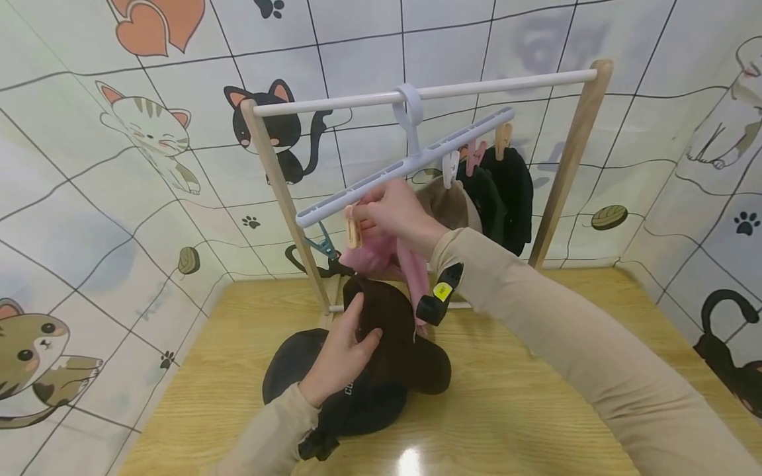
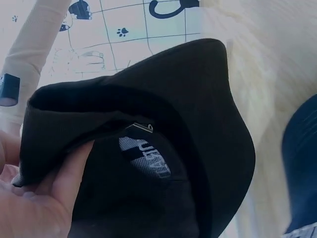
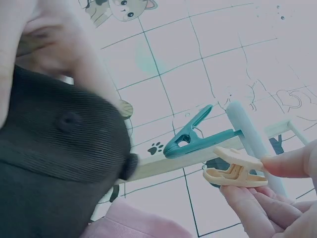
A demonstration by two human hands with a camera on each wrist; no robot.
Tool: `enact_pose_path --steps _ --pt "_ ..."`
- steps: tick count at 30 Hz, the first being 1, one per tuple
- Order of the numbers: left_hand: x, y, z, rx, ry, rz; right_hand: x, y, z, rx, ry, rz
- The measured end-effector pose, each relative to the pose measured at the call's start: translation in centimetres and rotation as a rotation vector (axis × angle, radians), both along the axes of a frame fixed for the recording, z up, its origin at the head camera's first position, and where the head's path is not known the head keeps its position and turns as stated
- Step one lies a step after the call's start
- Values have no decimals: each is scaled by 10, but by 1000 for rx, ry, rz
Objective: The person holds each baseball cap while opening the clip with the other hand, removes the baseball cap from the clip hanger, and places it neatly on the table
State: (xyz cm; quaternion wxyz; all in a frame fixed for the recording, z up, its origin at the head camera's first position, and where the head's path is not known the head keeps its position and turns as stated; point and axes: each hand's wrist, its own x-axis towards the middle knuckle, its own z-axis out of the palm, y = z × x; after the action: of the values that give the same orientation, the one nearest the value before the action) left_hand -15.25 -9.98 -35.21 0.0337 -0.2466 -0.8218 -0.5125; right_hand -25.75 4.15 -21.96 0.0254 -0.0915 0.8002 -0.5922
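Observation:
My left hand (image 1: 342, 357) grips a dark brown cap (image 1: 388, 324) by its edge, thumb on one side and fingers on the other. In the left wrist view the cap's inside and a pale label (image 2: 143, 156) show. My right hand (image 1: 395, 215) pinches a peach plastic clip (image 3: 235, 168) between thumb and fingers, just under the lower left end of a tilted pale hanger (image 1: 411, 162). Whether this clip is joined to the hanger I cannot tell. Beside it, a teal clip (image 3: 198, 139) sits on the hanger's end. A pink cap (image 1: 372, 254) hangs behind my right hand.
A wooden-sided rack (image 1: 574, 158) with a white bar (image 1: 506, 84) carries the hanger. Farther right hang a beige cap (image 1: 449, 201), a dark green cap (image 1: 485, 195) and a black cap (image 1: 514, 192). A navy cap (image 1: 292, 363) lies on the table (image 1: 512, 410) under my left hand.

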Motion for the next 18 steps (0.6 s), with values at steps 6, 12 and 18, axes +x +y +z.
enact_pose_path --steps 6,12,18 --pt "1 -12 -12 21 -61 6 -1 -2 0 11 -6 14" --pt "3 -27 -17 65 -124 42 0 -2 -1 81 53 8" --pt "-1 -39 -20 229 -156 -89 3 0 -2 233 190 -20"
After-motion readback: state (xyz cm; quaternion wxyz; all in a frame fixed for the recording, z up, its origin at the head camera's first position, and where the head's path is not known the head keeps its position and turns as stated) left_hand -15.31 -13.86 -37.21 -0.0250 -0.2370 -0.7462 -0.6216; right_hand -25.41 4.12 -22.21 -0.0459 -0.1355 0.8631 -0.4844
